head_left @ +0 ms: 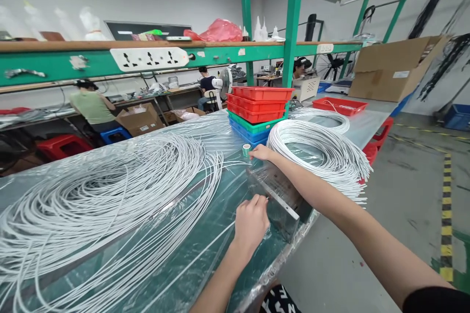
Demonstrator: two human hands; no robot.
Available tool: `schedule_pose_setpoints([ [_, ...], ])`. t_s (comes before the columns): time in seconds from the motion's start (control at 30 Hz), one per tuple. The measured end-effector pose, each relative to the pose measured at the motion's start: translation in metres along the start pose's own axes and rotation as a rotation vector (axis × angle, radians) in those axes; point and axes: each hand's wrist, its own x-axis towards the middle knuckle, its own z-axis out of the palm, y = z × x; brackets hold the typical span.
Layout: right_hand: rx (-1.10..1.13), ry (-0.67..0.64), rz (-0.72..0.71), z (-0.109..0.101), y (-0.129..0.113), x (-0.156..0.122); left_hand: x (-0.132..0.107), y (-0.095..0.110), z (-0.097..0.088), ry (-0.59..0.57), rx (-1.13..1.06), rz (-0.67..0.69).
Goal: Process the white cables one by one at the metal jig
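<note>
My left hand (251, 220) is closed, its fingers pinched around the ends of white wires at the near corner of a metal block (279, 196) wrapped in clear film. A large loose coil of white wires (99, 200) spreads over the plastic-covered table (205, 249) to its left. My right hand (261, 153) reaches across the block to a small green roll of tape (246, 149); its fingers touch the roll, mostly hidden. A second coil of white wires (323, 151) lies right of my right arm.
Stacked red, green and blue trays (259, 112) stand behind the tape. A red tray (340, 105) and a cardboard box (392, 68) sit at the far right. A green shelf frame (293, 24) rises above. Other people work at benches behind. Concrete floor lies to the right.
</note>
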Motion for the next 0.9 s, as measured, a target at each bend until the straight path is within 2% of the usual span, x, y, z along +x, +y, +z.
schedule_pose_setpoints([
  [0.27,0.077,-0.051,0.023,0.0025,0.0034,0.0047,0.0031,-0.0021,-0.0026,-0.051,0.009,0.037],
  [0.47,0.135,-0.062,0.068,0.0064,0.0079,0.0057,-0.0005,-0.0016,0.0025,-0.023,-0.029,0.038],
  [0.9,0.132,-0.034,0.068,0.0047,0.0056,0.0007,-0.0021,-0.0011,0.0065,-0.017,-0.039,0.029],
])
